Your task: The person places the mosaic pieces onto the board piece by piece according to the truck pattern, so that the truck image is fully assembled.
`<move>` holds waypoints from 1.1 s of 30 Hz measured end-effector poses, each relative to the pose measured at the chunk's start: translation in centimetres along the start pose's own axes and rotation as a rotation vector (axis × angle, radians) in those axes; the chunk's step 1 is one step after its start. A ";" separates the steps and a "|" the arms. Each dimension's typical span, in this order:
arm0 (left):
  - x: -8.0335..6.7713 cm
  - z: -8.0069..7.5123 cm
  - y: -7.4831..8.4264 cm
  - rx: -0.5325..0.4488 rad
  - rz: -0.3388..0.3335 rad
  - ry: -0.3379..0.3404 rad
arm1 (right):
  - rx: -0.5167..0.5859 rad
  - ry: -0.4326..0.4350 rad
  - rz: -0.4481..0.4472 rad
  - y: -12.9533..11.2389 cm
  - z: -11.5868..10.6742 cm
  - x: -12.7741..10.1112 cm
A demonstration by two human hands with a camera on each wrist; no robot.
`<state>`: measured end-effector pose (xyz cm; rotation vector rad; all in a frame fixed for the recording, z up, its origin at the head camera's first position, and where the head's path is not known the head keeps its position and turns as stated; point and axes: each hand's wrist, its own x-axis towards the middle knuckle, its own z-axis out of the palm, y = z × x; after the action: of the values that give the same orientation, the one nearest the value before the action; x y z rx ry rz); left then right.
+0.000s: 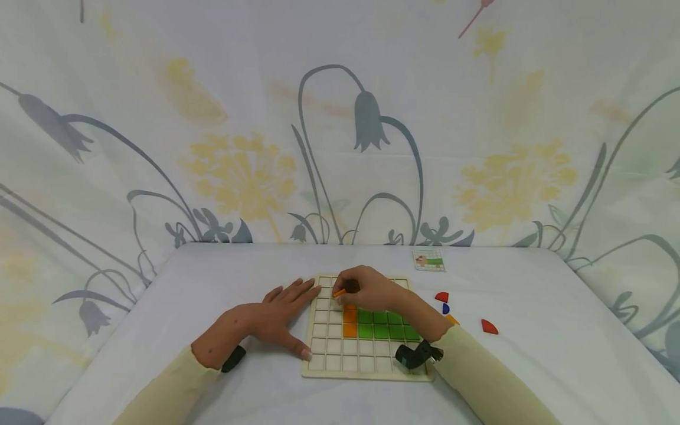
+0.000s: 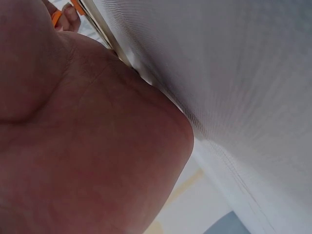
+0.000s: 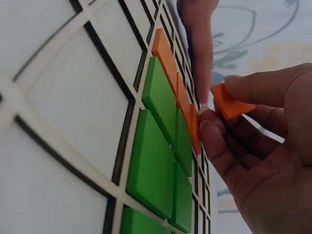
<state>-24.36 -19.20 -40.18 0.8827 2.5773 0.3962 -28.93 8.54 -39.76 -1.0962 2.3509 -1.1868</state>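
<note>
Between thumb and fingers my right hand (image 1: 369,288) pinches a small orange tile (image 3: 230,103), held just above the left part of a pale gridded board (image 1: 340,374). Below that hand, a column of orange tiles (image 1: 350,330) sits in the grid squares. Several green tiles (image 1: 381,332) fill squares to the right of them, partly covered by my right forearm. My left hand (image 1: 278,313) lies with fingers spread, its fingertips and thumb at the board's left edge. In the left wrist view the palm (image 2: 97,136) fills much of the picture.
Right of the board lie a red quarter-circle piece (image 1: 442,296), a small blue rounded piece (image 1: 445,308), a yellow-orange piece (image 1: 452,319) and another red piece (image 1: 489,327). Behind stands a printed pattern card (image 1: 429,260) flat on the white table (image 1: 255,265), before a flowered cloth (image 1: 340,177).
</note>
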 end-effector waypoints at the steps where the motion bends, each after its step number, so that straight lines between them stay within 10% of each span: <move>1: 0.0 0.0 0.0 0.001 -0.001 -0.001 | 0.006 0.001 0.004 0.0 0.0 0.0; 18: 0.9 1.7 -2.4 -0.035 0.065 0.070 | -0.004 -0.034 -0.059 -1.0 0.9 -0.1; 33: -0.1 0.0 -0.3 -0.032 0.039 0.018 | -0.195 -0.031 -0.027 -2.3 2.6 -0.2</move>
<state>-24.45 -19.54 -40.28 0.9229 2.5662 0.4573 -26.18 6.40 -39.60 -1.2016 2.4765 -0.9564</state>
